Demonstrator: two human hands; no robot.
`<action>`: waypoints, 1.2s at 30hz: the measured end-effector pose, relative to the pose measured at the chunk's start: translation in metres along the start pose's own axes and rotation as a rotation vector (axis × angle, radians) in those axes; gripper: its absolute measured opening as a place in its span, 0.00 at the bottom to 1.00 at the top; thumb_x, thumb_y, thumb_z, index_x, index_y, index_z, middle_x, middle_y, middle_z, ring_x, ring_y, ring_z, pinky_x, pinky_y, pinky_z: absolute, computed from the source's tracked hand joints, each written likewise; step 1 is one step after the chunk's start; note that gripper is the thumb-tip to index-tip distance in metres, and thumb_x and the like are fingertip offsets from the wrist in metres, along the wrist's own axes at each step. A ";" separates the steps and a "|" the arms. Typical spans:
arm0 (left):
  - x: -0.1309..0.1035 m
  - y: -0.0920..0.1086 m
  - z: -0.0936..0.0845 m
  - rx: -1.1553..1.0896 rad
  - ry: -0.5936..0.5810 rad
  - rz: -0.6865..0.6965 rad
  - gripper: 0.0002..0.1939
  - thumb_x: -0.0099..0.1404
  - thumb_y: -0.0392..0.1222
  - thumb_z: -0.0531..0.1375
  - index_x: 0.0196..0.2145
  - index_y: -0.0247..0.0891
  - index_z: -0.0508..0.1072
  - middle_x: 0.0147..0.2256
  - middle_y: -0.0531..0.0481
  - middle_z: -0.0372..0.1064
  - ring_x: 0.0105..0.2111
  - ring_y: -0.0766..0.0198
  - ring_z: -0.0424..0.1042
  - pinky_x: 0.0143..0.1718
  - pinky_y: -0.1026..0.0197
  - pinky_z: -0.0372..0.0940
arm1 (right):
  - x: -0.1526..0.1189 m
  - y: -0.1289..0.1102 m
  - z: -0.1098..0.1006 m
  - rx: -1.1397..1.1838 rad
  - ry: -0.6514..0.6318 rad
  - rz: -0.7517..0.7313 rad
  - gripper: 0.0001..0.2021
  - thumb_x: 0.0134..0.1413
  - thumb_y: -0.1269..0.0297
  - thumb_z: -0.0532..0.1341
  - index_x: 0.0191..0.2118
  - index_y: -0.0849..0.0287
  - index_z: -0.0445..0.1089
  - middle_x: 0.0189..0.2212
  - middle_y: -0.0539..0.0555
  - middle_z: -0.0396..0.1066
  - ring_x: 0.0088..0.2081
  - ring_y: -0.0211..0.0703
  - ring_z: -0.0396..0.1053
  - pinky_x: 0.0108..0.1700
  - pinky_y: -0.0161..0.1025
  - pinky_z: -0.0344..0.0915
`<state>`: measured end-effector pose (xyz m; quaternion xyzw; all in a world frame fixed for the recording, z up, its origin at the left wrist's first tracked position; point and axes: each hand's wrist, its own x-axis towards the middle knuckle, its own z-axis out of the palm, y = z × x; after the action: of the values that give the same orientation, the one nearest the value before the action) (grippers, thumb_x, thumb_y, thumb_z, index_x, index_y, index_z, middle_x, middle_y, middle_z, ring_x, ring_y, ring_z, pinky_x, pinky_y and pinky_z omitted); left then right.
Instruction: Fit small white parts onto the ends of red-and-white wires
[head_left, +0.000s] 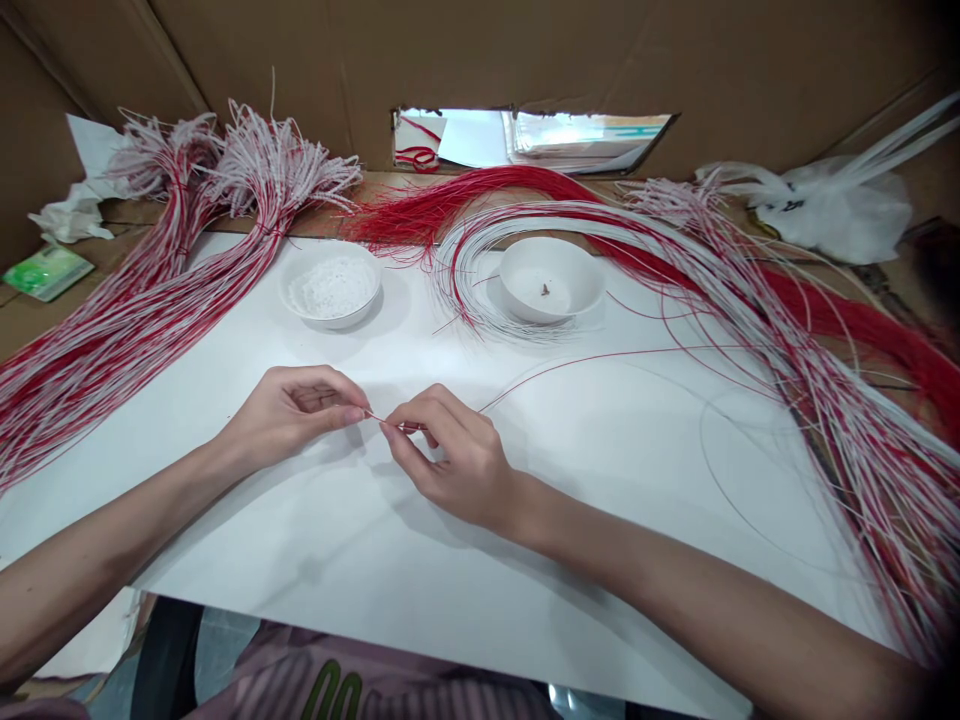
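Our left hand (300,412) and right hand (454,450) each pinch the thread (374,416), stretched between them over the tabletop (300,560); it is too fine to say whether single or doubled. We judge the step in hand to be delicate handling of it, the next move calling for a light, steady pinch. Beyond: two bowls (334,321), two bundles (266,215) left, one bag (840,215) right.

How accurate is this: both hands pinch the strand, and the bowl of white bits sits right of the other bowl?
One slip: the bowl of white bits sits left of the other bowl in the head view. The left hand and right hand do pinch the strand.
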<state>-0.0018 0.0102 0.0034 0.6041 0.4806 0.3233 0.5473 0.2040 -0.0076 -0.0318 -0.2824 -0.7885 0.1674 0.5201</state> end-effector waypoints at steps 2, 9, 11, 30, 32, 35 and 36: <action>0.000 -0.002 0.000 0.001 -0.004 0.004 0.04 0.57 0.39 0.68 0.31 0.38 0.79 0.31 0.50 0.77 0.31 0.67 0.75 0.33 0.68 0.70 | 0.000 0.000 0.000 0.007 -0.003 -0.009 0.06 0.58 0.77 0.59 0.37 0.59 0.65 0.28 0.50 0.70 0.30 0.34 0.67 0.28 0.32 0.65; 0.000 -0.004 -0.001 0.014 -0.019 0.012 0.04 0.57 0.40 0.68 0.31 0.38 0.79 0.31 0.50 0.77 0.30 0.67 0.75 0.32 0.68 0.70 | 0.000 0.000 0.000 0.014 -0.003 -0.005 0.06 0.58 0.77 0.59 0.38 0.58 0.65 0.29 0.50 0.70 0.31 0.34 0.68 0.28 0.32 0.65; 0.000 -0.003 0.000 0.013 -0.016 0.016 0.04 0.57 0.40 0.68 0.31 0.38 0.79 0.30 0.49 0.77 0.30 0.67 0.75 0.32 0.68 0.69 | 0.000 0.000 0.000 0.014 -0.004 -0.005 0.06 0.58 0.77 0.59 0.37 0.59 0.65 0.29 0.50 0.71 0.31 0.34 0.68 0.28 0.32 0.65; -0.001 -0.003 0.003 -0.025 -0.019 -0.023 0.04 0.57 0.40 0.68 0.30 0.39 0.79 0.30 0.51 0.77 0.30 0.68 0.74 0.32 0.69 0.68 | 0.000 -0.001 -0.001 0.015 -0.015 -0.003 0.06 0.58 0.77 0.59 0.37 0.59 0.65 0.28 0.50 0.70 0.31 0.33 0.67 0.29 0.31 0.65; -0.001 -0.003 0.003 -0.032 -0.023 -0.027 0.04 0.57 0.40 0.68 0.30 0.39 0.79 0.30 0.51 0.77 0.30 0.68 0.74 0.32 0.69 0.67 | 0.000 -0.001 -0.001 0.015 -0.009 -0.012 0.07 0.57 0.77 0.60 0.38 0.60 0.65 0.28 0.50 0.70 0.31 0.33 0.67 0.29 0.31 0.65; -0.001 -0.003 0.003 -0.036 -0.030 -0.033 0.04 0.57 0.41 0.68 0.31 0.39 0.79 0.30 0.51 0.77 0.30 0.68 0.74 0.32 0.69 0.67 | 0.000 -0.001 -0.001 0.017 -0.006 -0.021 0.07 0.57 0.77 0.60 0.38 0.59 0.64 0.28 0.49 0.70 0.31 0.33 0.67 0.29 0.30 0.65; -0.002 -0.003 0.003 -0.036 -0.032 -0.033 0.04 0.57 0.41 0.68 0.31 0.39 0.79 0.30 0.51 0.77 0.30 0.68 0.74 0.32 0.69 0.67 | 0.000 -0.001 -0.001 0.018 -0.008 -0.021 0.06 0.58 0.77 0.60 0.38 0.59 0.64 0.28 0.50 0.70 0.31 0.33 0.67 0.29 0.30 0.65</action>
<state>-0.0008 0.0077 -0.0002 0.5911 0.4760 0.3130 0.5709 0.2044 -0.0079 -0.0307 -0.2687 -0.7918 0.1704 0.5214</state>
